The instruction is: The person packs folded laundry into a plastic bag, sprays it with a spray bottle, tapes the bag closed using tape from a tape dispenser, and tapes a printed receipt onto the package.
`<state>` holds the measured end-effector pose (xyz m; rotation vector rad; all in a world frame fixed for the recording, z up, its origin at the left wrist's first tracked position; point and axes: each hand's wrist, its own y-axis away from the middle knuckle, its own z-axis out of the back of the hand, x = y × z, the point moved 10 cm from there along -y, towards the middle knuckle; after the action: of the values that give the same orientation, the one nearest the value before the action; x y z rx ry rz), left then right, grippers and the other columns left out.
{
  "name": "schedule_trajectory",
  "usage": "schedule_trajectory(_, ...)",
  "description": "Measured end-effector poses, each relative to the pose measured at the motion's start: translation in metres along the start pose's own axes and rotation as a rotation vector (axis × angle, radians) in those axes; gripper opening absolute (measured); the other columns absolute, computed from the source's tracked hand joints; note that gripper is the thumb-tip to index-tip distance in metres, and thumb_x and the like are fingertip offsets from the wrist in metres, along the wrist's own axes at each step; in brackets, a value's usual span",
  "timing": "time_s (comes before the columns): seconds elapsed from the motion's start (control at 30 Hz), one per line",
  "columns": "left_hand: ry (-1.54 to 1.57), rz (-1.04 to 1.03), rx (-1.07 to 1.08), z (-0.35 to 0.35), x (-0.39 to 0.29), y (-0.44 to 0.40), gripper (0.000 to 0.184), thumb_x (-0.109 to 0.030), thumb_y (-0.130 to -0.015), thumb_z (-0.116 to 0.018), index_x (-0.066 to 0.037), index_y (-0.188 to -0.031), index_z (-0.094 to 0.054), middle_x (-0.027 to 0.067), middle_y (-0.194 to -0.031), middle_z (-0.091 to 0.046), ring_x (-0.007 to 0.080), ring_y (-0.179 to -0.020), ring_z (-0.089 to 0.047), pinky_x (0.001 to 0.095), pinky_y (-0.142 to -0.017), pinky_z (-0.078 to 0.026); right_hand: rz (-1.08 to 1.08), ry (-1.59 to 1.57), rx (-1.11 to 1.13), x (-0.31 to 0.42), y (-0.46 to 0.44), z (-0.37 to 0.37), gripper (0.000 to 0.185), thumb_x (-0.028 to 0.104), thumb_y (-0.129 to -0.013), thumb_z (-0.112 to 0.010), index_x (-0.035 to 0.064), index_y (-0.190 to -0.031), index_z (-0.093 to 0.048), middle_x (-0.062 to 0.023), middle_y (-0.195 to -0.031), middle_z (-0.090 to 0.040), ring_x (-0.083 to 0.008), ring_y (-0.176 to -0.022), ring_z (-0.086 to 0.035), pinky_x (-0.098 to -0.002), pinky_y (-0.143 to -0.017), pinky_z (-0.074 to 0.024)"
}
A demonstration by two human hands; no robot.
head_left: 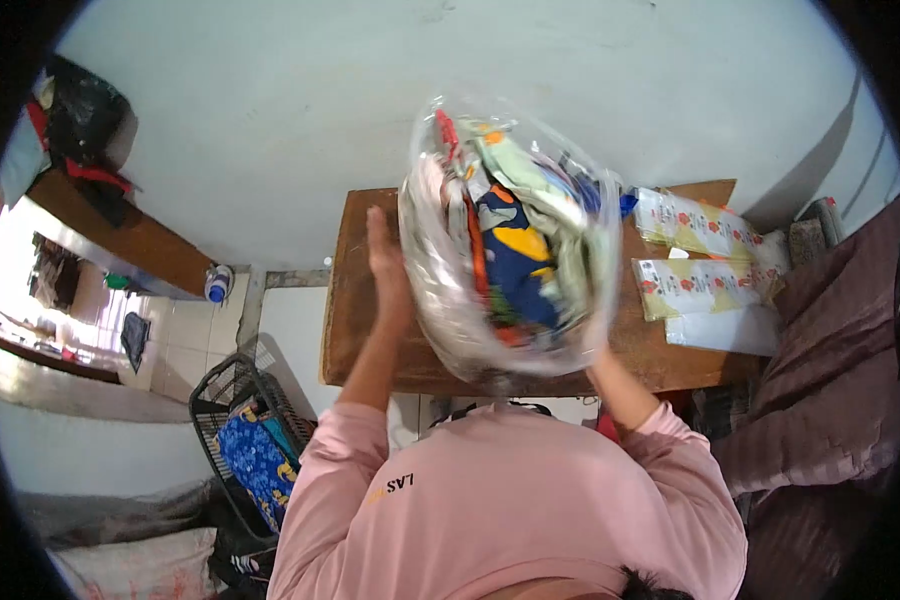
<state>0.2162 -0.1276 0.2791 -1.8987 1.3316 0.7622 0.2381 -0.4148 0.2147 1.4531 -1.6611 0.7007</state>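
Note:
A large clear plastic bag (510, 240), full of folded cloth in navy, yellow, pale green and red, is at the middle of the wooden table (355, 340). My left hand (386, 265) is upright beside the bag's left side, its fingers stretched out, with nothing in its grasp. At the bag's lower right is my right hand (595, 335), against the plastic; its fingers are blurred and mostly hidden by the bag.
Flat printed packets (695, 287) lie on the table's right part, with cardboard behind them. Brown curtain fabric (830, 370) hangs at the right. A black basket (210, 405) with blue patterned cloth stands on the left. The wall rises behind the table.

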Motion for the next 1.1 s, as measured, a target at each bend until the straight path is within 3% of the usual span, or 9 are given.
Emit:
schedule_trajectory(0.1, 0.218, 0.063, -0.064, 0.047, -0.034, -0.008, 0.065, -0.048, -0.096, -0.033, -0.004, -0.142, -0.021, 0.0184, -0.137, -0.038, 0.0286, -0.123, -0.043, 0.0396, -0.105, -0.034, 0.075, 0.407, 0.342, 0.001, 0.02, -0.008, 0.043, 0.042, -0.098, -0.031, 0.0051, -0.1, -0.053, -0.0054, -0.094, -0.054, -0.0131, -0.086, -0.049, -0.0286, -0.078, -0.0391)
schedule_trajectory(0.2, -0.765, -0.374, -0.322, 0.157, -0.059, 0.042, 0.069, -0.051, -0.094, -0.035, -0.001, -0.14, -0.027, 0.0158, -0.136, -0.04, 0.026, -0.12, -0.046, 0.0378, -0.102, -0.036, 0.248, 0.455, 0.371, 0.024, -0.041, -0.023, 0.05, 0.049, -0.097, -0.03, 0.0053, -0.1, -0.054, -0.0045, -0.092, -0.056, -0.014, -0.088, -0.051, -0.0291, -0.08, -0.0395)
schedule_trajectory(0.27, -0.891, -0.475, -0.493, 0.172, -0.064, 0.068, 0.07, -0.055, -0.092, -0.037, -0.002, -0.139, -0.03, 0.0143, -0.133, -0.043, 0.0256, -0.119, -0.048, 0.0382, -0.1, -0.039, 0.027, 0.299, 0.345, 0.009, -0.075, -0.055, 0.065, 0.06, -0.093, -0.03, 0.0038, -0.117, -0.051, -0.0079, -0.112, -0.055, -0.0187, -0.108, -0.051, -0.0332, -0.097, -0.0359)
schedule_trajectory(0.5, 0.168, -0.038, -0.408, 0.102, -0.058, 0.052, 0.065, -0.054, -0.092, -0.04, -0.003, -0.131, -0.042, 0.0156, -0.124, -0.05, 0.0238, -0.109, -0.054, 0.0343, -0.092, -0.046, -0.495, 0.016, 0.485, -0.078, -0.07, -0.131, 0.073, 0.066, -0.089, -0.031, 0.0037, -0.124, -0.048, -0.012, -0.121, -0.053, -0.0255, -0.11, -0.053, -0.0392, -0.097, -0.0407)
schedule_trajectory(0.57, -0.46, -0.5, -0.636, 0.13, -0.104, 0.052, 0.063, -0.052, -0.093, -0.038, -0.002, -0.132, -0.042, 0.0171, -0.125, -0.05, 0.0246, -0.112, -0.053, 0.034, -0.095, -0.043, -0.488, 0.037, 0.491, -0.078, -0.066, -0.133, 0.074, 0.066, -0.088, -0.031, 0.0038, -0.125, -0.046, -0.0124, -0.122, -0.052, -0.0256, -0.111, -0.052, -0.0394, -0.097, -0.0406)
schedule_trajectory(0.73, 0.351, -0.028, -0.217, 0.125, -0.104, 0.003, 0.069, -0.051, -0.093, -0.036, 0.004, -0.134, -0.036, 0.0193, -0.133, -0.045, 0.0279, -0.123, -0.043, 0.0374, -0.106, -0.031, -0.513, 0.073, 0.493, -0.087, -0.062, -0.149, 0.077, 0.067, -0.088, -0.029, 0.0038, -0.13, -0.043, -0.0134, -0.127, -0.05, -0.0259, -0.113, -0.051, -0.0401, -0.097, -0.0402)
schedule_trajectory(0.93, 0.224, 0.19, -0.285, 0.121, -0.121, -0.015, 0.072, -0.052, -0.093, -0.036, 0.008, -0.134, -0.035, 0.0195, -0.134, -0.045, 0.0289, -0.122, -0.045, 0.0387, -0.106, -0.03, -0.522, 0.208, 0.51, -0.082, -0.041, -0.176, 0.081, 0.068, -0.088, -0.027, 0.0039, -0.135, -0.039, -0.0147, -0.132, -0.046, -0.0262, -0.115, -0.05, -0.0409, -0.098, -0.0398)
schedule_trajectory(1.0, 0.124, 0.301, -0.07, 0.103, -0.151, -0.036, 0.073, -0.052, -0.093, -0.037, 0.009, -0.133, -0.035, 0.0196, -0.134, -0.045, 0.0292, -0.121, -0.045, 0.0392, -0.107, -0.03, -0.396, 0.222, 0.358, -0.002, -0.031, -0.207, 0.08, 0.069, -0.087, -0.027, 0.004, -0.133, -0.041, -0.0149, -0.13, -0.049, -0.0266, -0.115, -0.051, -0.0401, -0.099, -0.039)
schedule_trajectory(1.1, -0.497, 0.305, 0.312, 0.062, -0.202, -0.071, 0.061, -0.047, -0.089, -0.045, -0.001, -0.129, -0.047, 0.0187, -0.128, -0.05, 0.0288, -0.12, -0.047, 0.0399, -0.102, -0.035, 0.06, 0.461, 0.731, 0.088, -0.085, -0.269, 0.075, 0.063, -0.089, -0.033, 0.0034, -0.134, -0.041, -0.0186, -0.122, -0.054, -0.0261, -0.112, -0.052, -0.038, -0.098, -0.0389)
